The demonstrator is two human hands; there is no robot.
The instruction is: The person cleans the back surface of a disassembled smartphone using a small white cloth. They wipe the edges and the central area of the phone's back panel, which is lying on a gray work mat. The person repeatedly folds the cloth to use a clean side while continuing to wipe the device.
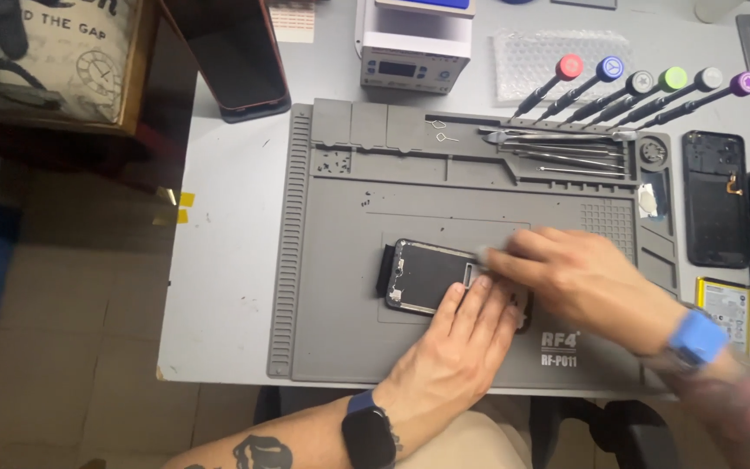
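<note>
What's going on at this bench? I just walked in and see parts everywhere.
A person is working on an opened phone lying on a grey repair mat. The left hand presses flat on the phone, holding it down. The right hand reaches across its right end, blurred. Colour-capped screwdrivers lie along the mat's top edge.

Right hand point(579, 278) is motion-blurred, tool in its grip unreadable; both hands hide the opened phone's point(427, 276) right end.

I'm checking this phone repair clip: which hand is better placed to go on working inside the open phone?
The right hand, probably: it holds a thin tool with its tip at the open phone. The left hand lies flat on the phone's near end, steadying it on the grey mat.
</note>
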